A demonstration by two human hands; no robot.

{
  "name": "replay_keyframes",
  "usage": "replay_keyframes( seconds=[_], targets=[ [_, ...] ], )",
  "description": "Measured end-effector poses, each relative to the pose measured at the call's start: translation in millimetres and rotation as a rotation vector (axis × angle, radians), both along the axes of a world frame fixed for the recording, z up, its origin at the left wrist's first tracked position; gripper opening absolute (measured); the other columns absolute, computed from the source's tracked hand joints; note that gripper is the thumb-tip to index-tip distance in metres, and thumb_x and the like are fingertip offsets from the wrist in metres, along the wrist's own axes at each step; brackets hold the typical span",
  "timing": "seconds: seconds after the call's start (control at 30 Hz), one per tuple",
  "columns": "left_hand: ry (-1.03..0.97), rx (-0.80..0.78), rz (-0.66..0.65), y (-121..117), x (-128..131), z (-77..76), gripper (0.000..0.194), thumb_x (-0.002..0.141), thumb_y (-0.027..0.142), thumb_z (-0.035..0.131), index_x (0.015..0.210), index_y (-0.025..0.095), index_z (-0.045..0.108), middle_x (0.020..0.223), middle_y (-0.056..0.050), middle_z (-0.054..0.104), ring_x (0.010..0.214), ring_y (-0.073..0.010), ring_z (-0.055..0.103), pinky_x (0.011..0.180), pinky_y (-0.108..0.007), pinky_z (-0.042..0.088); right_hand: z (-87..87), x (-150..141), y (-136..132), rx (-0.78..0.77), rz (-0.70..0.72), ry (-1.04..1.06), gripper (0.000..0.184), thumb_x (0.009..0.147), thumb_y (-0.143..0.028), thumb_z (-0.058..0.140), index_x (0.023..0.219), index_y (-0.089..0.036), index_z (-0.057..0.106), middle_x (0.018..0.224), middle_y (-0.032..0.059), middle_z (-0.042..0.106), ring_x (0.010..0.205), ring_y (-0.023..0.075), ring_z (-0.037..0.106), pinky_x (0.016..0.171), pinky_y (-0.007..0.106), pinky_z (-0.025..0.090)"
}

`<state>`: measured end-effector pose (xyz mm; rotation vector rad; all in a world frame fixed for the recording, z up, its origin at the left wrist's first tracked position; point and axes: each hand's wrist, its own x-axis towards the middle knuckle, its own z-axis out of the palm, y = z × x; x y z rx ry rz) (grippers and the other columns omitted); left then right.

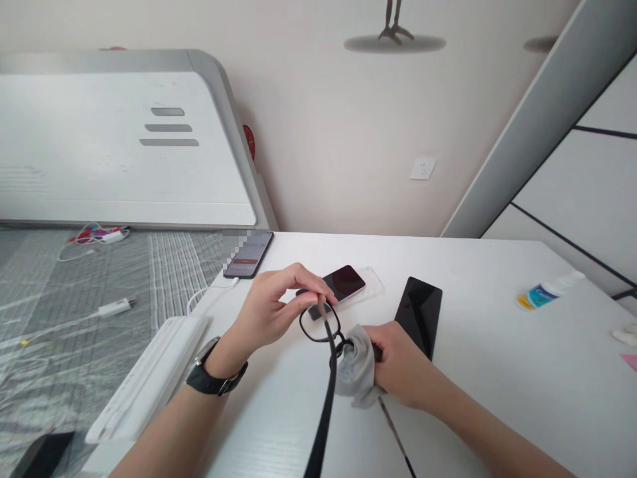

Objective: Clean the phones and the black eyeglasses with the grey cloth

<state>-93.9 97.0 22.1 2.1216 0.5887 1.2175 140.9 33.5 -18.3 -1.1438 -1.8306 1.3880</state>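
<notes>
My left hand [277, 304] pinches the rim of a pair of black-framed glasses [321, 325] held above the white table [488, 345]. One temple arm of the glasses points toward the camera. My right hand [398, 368] is closed on a grey cleaning cloth [354, 368] that is wrapped over the other lens. A black watch is on my left wrist.
A phone with a dark screen [344, 281] lies on a clear case, a black phone [419, 312] lies to its right, and another phone [247, 255] is plugged into a white cable. A small bottle [545, 291] lies at the right. A white power strip [149, 378] hangs over the table's left edge.
</notes>
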Motion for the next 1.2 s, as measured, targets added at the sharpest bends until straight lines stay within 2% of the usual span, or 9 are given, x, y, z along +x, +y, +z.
replay_keyframes(
  seconds=[0.1, 0.2, 0.27, 0.5, 0.63, 0.67, 0.87, 1.07, 1.2],
  targets=[
    [-0.028, -0.017, 0.015, -0.1, -0.8, 0.8, 0.007, 0.100, 0.026, 0.062, 0.095, 0.021, 0.063, 0.087, -0.004, 0.078, 0.076, -0.0178, 0.074, 0.069, -0.029, 0.056, -0.6, 1.3, -0.9, -0.006, 0.036, -0.045, 0.024, 0.078, -0.012, 0.054, 0.059, -0.019, 0.041, 0.056, -0.0056, 0.039, 0.055, 0.0084, 0.032, 0.049, 0.023, 0.026],
    [-0.050, -0.017, 0.040, -0.1, -1.6, 0.9, 0.008, 0.100, 0.027, 0.061, 0.096, 0.021, 0.063, 0.086, -0.005, 0.077, 0.076, -0.0186, 0.073, 0.069, -0.031, 0.056, 4.5, 0.0, -3.3, -0.115, 0.114, 0.091, 0.007, 0.079, -0.012, 0.055, 0.074, -0.018, 0.054, 0.070, -0.0032, 0.054, 0.062, 0.0101, 0.044, 0.056, 0.022, 0.037],
    [-0.046, -0.016, 0.032, -0.5, -0.4, 0.5, 0.010, 0.100, 0.029, 0.061, 0.095, 0.021, 0.063, 0.085, -0.005, 0.077, 0.076, -0.0188, 0.073, 0.070, -0.032, 0.057, 5.9, -3.0, -4.9, -0.120, 0.109, 0.139, 0.011, 0.076, -0.010, 0.058, 0.083, -0.018, 0.056, 0.079, -0.0028, 0.058, 0.069, 0.0111, 0.047, 0.061, 0.022, 0.040],
    [-0.038, -0.050, 0.000, -1.2, 4.1, -2.3, 0.013, 0.101, 0.031, 0.061, 0.095, 0.020, 0.062, 0.084, -0.004, 0.077, 0.075, -0.0181, 0.073, 0.075, -0.033, 0.056, -3.1, -6.1, -5.6, 0.041, -0.012, -0.023, 0.020, 0.075, -0.008, 0.053, 0.062, -0.019, 0.041, 0.062, -0.0055, 0.044, 0.061, 0.0091, 0.034, 0.055, 0.023, 0.029],
    [-0.058, -0.025, 0.049, -0.1, 1.4, -2.4, 0.011, 0.101, 0.030, 0.061, 0.096, 0.021, 0.063, 0.084, -0.003, 0.076, 0.077, -0.0179, 0.073, 0.078, -0.033, 0.055, 4.0, -3.8, -6.1, -0.167, 0.153, 0.143, 0.006, 0.080, -0.012, 0.056, 0.082, -0.018, 0.057, 0.078, -0.0028, 0.058, 0.069, 0.0109, 0.048, 0.062, 0.022, 0.040],
    [-0.063, -0.025, 0.047, -0.4, 1.8, -2.6, 0.011, 0.101, 0.031, 0.061, 0.096, 0.021, 0.063, 0.083, -0.003, 0.076, 0.077, -0.0180, 0.073, 0.077, -0.033, 0.055, 4.9, -4.5, -6.3, -0.190, 0.165, 0.170, 0.012, 0.077, -0.011, 0.059, 0.087, -0.018, 0.058, 0.082, -0.0027, 0.060, 0.072, 0.0114, 0.050, 0.064, 0.022, 0.041],
    [-0.060, -0.054, 0.000, -3.8, 9.2, -6.8, 0.015, 0.102, 0.034, 0.059, 0.097, 0.020, 0.062, 0.087, -0.006, 0.076, 0.078, -0.0191, 0.072, 0.075, -0.034, 0.055, -0.7, -7.9, -6.5, -0.043, -0.043, 0.141, 0.014, 0.071, -0.003, 0.055, 0.068, -0.017, 0.054, 0.067, -0.0046, 0.055, 0.062, 0.0090, 0.043, 0.054, 0.020, 0.035],
    [-0.134, -0.105, -0.060, -4.4, 9.3, -7.4, 0.009, 0.102, 0.028, 0.059, 0.098, 0.021, 0.060, 0.086, -0.005, 0.075, 0.080, -0.0193, 0.071, 0.079, -0.037, 0.055, 3.3, -1.9, -4.7, -0.182, 0.081, 0.370, 0.011, 0.073, -0.009, 0.062, 0.082, -0.016, 0.062, 0.077, -0.0009, 0.062, 0.073, 0.0137, 0.054, 0.067, 0.025, 0.047],
    [-0.093, -0.097, -0.068, -5.0, 7.7, -6.8, 0.013, 0.101, 0.032, 0.061, 0.097, 0.020, 0.063, 0.087, -0.007, 0.075, 0.081, -0.0205, 0.072, 0.077, -0.037, 0.056, -2.4, 0.3, -2.9, -0.084, 0.030, 0.163, 0.011, 0.072, -0.008, 0.057, 0.067, -0.017, 0.054, 0.064, -0.0042, 0.048, 0.061, 0.0095, 0.040, 0.054, 0.022, 0.034]
  ],
)
